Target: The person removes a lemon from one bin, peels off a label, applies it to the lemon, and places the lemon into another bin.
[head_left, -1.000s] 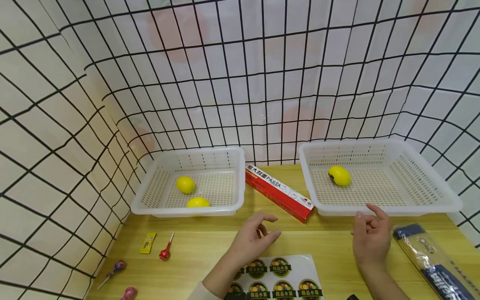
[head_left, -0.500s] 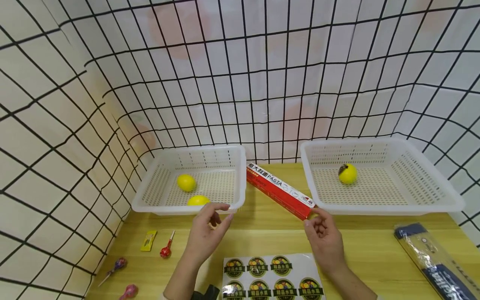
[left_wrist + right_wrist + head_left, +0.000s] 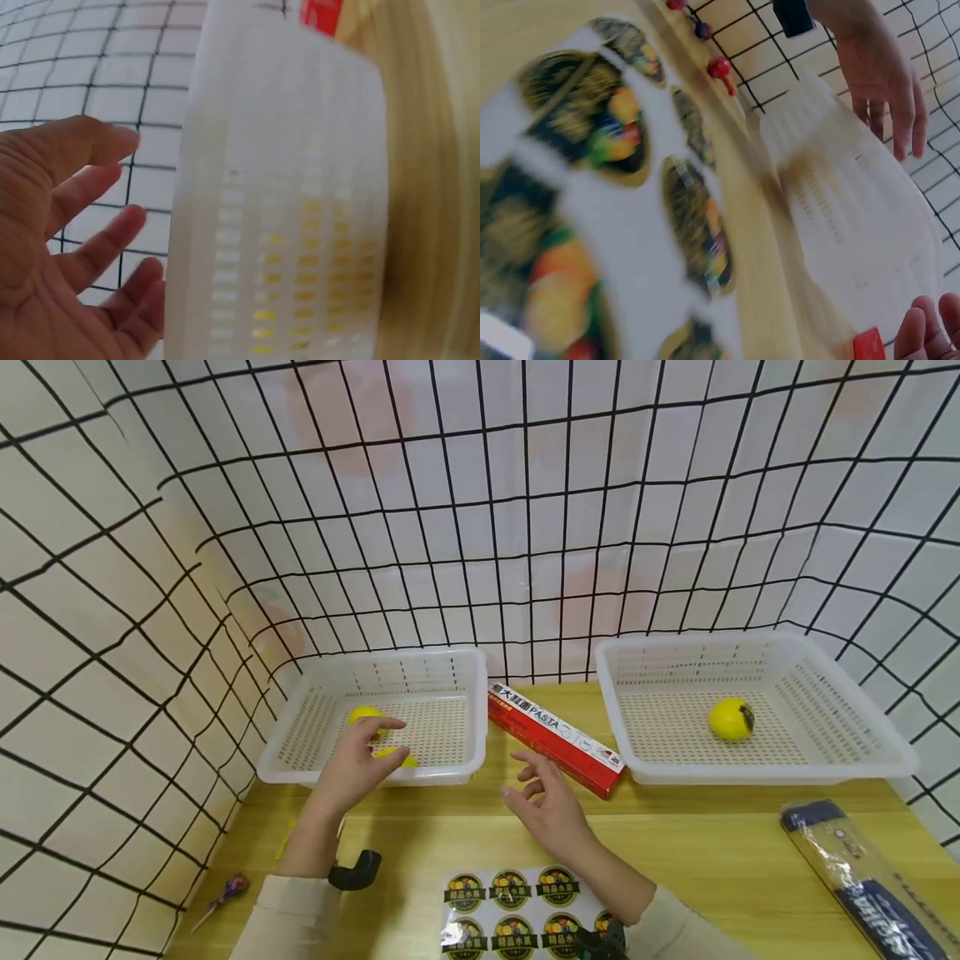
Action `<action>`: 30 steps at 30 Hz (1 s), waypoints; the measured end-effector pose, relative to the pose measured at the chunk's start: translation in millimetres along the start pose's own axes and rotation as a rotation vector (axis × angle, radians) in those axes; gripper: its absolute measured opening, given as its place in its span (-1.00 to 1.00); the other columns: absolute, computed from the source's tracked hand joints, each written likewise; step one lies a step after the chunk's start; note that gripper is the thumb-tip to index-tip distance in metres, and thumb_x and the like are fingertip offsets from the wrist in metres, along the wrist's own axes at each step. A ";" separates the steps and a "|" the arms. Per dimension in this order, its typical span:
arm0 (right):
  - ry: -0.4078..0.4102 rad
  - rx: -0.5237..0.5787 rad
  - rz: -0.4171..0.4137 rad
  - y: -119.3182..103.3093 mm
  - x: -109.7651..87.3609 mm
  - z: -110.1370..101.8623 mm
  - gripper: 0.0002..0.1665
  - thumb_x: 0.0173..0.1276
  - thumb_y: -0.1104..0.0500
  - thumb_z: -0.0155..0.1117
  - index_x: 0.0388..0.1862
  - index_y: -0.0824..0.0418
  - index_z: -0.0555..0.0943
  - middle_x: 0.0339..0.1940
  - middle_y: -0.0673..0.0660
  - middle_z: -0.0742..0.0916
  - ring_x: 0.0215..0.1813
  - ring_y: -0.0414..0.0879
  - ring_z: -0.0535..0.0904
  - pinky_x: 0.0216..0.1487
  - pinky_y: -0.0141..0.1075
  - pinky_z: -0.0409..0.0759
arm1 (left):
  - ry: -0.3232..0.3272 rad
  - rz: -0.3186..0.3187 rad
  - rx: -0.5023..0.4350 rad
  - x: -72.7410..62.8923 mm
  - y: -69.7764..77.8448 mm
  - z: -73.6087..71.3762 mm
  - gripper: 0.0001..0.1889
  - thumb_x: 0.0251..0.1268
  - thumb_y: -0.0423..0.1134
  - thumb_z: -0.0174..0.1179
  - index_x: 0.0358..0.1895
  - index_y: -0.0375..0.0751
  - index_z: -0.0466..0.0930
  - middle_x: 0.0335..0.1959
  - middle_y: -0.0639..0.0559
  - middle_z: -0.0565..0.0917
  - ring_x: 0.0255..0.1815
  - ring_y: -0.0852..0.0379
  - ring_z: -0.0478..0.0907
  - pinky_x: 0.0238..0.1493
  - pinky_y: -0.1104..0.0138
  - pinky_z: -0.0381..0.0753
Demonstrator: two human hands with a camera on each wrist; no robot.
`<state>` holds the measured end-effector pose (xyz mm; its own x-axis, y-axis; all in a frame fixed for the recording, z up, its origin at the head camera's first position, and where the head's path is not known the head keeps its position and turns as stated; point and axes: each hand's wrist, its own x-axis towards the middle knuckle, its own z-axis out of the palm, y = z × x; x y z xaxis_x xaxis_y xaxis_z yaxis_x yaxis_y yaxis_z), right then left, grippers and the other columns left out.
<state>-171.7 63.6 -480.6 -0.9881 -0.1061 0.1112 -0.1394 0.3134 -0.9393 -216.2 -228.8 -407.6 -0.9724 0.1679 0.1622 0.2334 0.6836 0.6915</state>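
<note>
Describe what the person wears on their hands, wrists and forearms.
The left hand and right hand show no gloves or rings. The plain cream fabric left sleeve matches the right sleeve. A smooth, bent black device sits at the left wrist; a small dark device shows beside the right cuff, partly cut off.

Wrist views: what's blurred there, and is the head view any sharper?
Left wrist: basket soft, left hand somewhat clearer; right wrist: stickers smeared, lettering unreadable; head: sharper, with PASTA legible on the box.
</note>
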 end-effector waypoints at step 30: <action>-0.145 0.020 0.028 1.0 57.7 52.6 -0.23 0.50 -0.18 0.22 0.58 -0.27 0.15 -0.39 0.07 0.53 -0.38 -0.11 0.43 -0.37 -0.30 0.45 | -0.538 -0.280 0.247 55.4 -39.1 -21.4 -0.37 0.37 -0.20 0.32 0.49 -0.02 0.40 0.44 -0.32 0.42 0.42 -0.34 0.36 0.39 -0.24 0.37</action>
<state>-225.5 8.2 -492.1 -0.9717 -0.2330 0.0387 -0.1096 0.2998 -0.9477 -279.3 -261.4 -410.6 -0.8731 0.2483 -0.4196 0.0289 0.8855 0.4638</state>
